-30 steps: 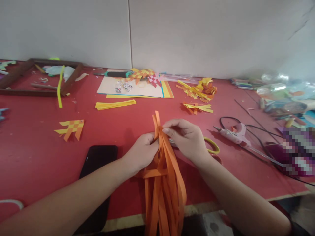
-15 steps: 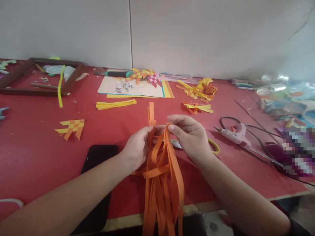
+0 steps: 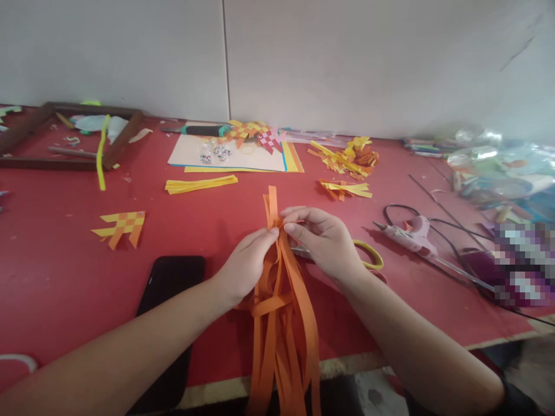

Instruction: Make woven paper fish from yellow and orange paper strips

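Observation:
A bundle of long orange paper strips (image 3: 284,323) hangs from my two hands down over the table's front edge, with short ends sticking up above my fingers. My left hand (image 3: 249,260) pinches the strips near their top. Close beside it, my right hand (image 3: 323,240) is closed on the same bundle, thumb against fingertips. Behind the right hand, scissors with a yellow handle (image 3: 370,254) lie partly hidden. A woven yellow and orange paper fish (image 3: 121,226) rests to the left, and a black phone (image 3: 173,300) lies under my left forearm.
A pink glue gun (image 3: 411,234) with its cable lies at right. Yellow strips (image 3: 202,184), paper scraps (image 3: 349,159) and stacked coloured sheets (image 3: 229,162) lie farther back. A brown wooden frame (image 3: 69,164) stands at back left. Plastic bags (image 3: 507,173) crowd the back right.
My right hand has moved left, bringing its part of the orange strips up against my left hand. The loop of strips between the hands has narrowed. The view has shifted slightly.

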Demonstrator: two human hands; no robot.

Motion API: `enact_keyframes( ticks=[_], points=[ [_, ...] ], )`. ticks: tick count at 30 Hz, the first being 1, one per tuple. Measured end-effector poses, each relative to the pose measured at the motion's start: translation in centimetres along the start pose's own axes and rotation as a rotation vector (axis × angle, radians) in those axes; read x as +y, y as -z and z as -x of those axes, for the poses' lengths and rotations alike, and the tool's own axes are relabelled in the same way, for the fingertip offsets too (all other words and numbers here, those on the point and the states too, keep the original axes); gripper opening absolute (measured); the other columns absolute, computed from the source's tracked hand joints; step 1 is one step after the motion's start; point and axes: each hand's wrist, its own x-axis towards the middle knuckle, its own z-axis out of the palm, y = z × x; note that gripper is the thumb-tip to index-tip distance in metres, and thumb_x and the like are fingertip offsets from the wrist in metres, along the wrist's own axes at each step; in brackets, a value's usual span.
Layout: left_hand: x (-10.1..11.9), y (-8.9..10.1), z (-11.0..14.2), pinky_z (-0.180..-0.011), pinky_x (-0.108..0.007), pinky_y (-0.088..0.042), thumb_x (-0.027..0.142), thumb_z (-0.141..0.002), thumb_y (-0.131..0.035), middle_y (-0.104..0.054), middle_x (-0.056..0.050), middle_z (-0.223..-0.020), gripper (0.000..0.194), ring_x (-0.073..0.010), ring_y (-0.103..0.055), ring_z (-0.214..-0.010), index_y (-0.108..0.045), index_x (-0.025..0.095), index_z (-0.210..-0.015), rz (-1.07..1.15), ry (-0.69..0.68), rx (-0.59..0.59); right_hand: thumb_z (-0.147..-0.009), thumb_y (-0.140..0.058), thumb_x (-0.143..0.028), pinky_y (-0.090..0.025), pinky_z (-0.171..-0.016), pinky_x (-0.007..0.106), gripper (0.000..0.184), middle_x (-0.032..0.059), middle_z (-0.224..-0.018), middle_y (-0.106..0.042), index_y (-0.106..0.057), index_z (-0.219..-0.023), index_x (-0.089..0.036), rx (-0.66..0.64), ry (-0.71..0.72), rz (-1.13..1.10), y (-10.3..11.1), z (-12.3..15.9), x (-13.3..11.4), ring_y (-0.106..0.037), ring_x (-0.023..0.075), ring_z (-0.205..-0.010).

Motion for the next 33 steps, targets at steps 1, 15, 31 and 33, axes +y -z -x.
enact_keyframes(
  ticks=[1,15,31,33],
  points=[
    [0.0,0.0,0.0,-0.097,-0.033,-0.044,0.034,-0.086,-0.060,-0.075,-0.006,-0.097,0.022,-0.0239,-0.063,-0.107,-0.074,0.017,-0.090,0.026,0.012,-0.001,-0.071,-0.077,-0.035,-0.054,-0.059,0.025,0.019,0.0025,-0.087,-0.070,-0.069,-0.077,-0.020,0.003,-0.016,-0.009,0.0,0.0,0.0,-0.061,0.0105,-0.066],
    [2.4,-1.6,0.1,-0.060,-0.026,-0.050,0.019,-0.086,-0.046,-0.065,-0.005,-0.063,0.026,-0.0135,-0.059,-0.054,-0.067,0.012,-0.072,0.322,0.325,0.115,-0.073,-0.077,-0.030,-0.053,-0.064,0.025,0.014,-0.0014,-0.073,-0.067,-0.068,-0.078,-0.020,0.085,0.055,-0.031,-0.1,0.1,-0.1,-0.061,0.0102,-0.064],
    [2.4,-1.6,0.2,-0.052,-0.024,-0.048,0.013,-0.084,-0.046,-0.062,-0.003,-0.061,0.019,-0.0119,-0.057,-0.049,-0.062,0.012,-0.073,0.284,0.283,0.170,-0.084,-0.068,-0.027,-0.053,-0.077,0.026,0.006,-0.0009,-0.082,-0.067,-0.065,-0.083,-0.022,0.097,0.182,0.086,0.5,-0.1,0.4,-0.064,0.0117,-0.078],
    [2.4,-1.6,0.2,-0.053,-0.024,-0.049,0.012,-0.085,-0.045,-0.061,-0.003,-0.060,0.022,-0.0120,-0.058,-0.049,-0.063,0.012,-0.073,0.303,0.273,0.164,-0.083,-0.069,-0.027,-0.053,-0.078,0.026,0.006,-0.0014,-0.083,-0.067,-0.065,-0.083,-0.023,0.111,0.178,0.072,0.6,-0.2,0.5,-0.063,0.0112,-0.079]
  ],
)
